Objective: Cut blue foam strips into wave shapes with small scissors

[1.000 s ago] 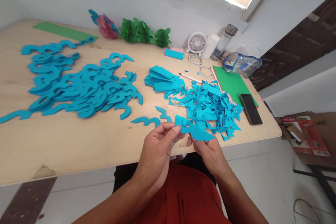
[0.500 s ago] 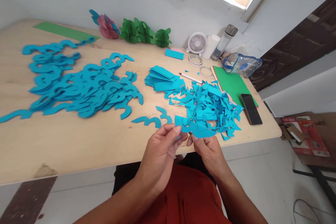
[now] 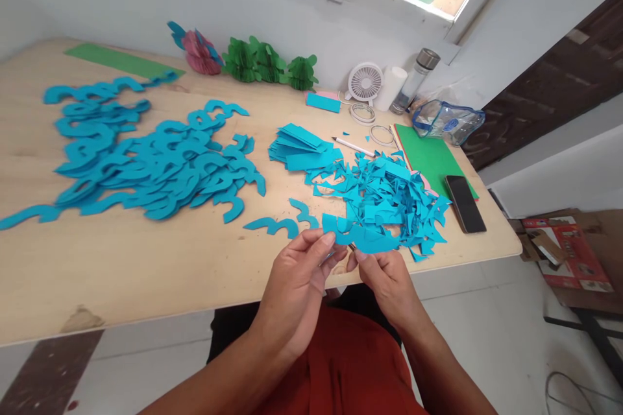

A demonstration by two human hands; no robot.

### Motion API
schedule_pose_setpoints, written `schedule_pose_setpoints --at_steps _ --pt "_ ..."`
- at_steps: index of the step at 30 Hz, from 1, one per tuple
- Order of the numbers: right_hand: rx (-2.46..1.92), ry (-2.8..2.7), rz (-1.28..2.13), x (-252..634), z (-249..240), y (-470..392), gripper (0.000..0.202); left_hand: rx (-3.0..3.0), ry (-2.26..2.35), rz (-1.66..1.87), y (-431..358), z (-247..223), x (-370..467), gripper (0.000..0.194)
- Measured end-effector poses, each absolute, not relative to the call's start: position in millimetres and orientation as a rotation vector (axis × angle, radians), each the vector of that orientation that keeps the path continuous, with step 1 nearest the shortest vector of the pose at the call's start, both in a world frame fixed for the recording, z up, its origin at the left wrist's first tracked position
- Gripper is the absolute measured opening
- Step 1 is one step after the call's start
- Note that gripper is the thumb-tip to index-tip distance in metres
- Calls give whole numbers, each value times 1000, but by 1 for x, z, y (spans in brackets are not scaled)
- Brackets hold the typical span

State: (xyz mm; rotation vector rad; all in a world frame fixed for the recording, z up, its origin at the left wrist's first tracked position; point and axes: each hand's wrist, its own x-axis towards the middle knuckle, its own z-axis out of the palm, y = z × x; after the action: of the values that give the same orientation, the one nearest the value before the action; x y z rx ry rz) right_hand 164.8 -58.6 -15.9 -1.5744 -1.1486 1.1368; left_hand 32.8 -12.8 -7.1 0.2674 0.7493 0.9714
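Leftmost, over the smooth, pale wood-grained table (image 3: 170,259), spreads a layered heap of wavy, scalloped turquoise paper strips (image 3: 165,159), their curves overlapping. Behind it lies a flat, long green paper strip (image 3: 121,59), then a pleated pink paper blossom with blue petals (image 3: 200,52) and a row of crinkled green paper puffs (image 3: 265,59) with rounded lobes. Two loose wavy turquoise cutouts (image 3: 273,226) rest just beyond the left hand (image 3: 296,275). That hand has its thumb and forefinger pinched on a scallop-edged turquoise paper piece (image 3: 372,239), which is held up near the table's front edge, between the hands. Farther back sits a fanned stack of flat turquoise paper rectangles (image 3: 302,148). The right hand (image 3: 389,275) is curled nearly closed round a narrow dark tool (image 3: 352,248), mostly hidden beneath the paper; its kind I cannot tell. Beyond are a slim white pencil (image 3: 353,146), a round white plastic fan (image 3: 365,82) and a jagged mound of turquoise paper scraps (image 3: 389,198). Farther right stand a clear, metal-capped bottle (image 3: 416,81) and a transparent blue-trimmed pouch (image 3: 448,122), whose blue oval label is too small to read, then a black phone (image 3: 466,204).
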Motion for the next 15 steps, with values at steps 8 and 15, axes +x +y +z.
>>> schedule_pose_setpoints --at_steps 8,15 --pt "-1559 -1122 1156 163 -16 -58 42 270 735 975 -12 -7 33 11" --pt "-1539 -1125 1167 163 -18 -58 43 278 720 972 -13 -6 33 9"
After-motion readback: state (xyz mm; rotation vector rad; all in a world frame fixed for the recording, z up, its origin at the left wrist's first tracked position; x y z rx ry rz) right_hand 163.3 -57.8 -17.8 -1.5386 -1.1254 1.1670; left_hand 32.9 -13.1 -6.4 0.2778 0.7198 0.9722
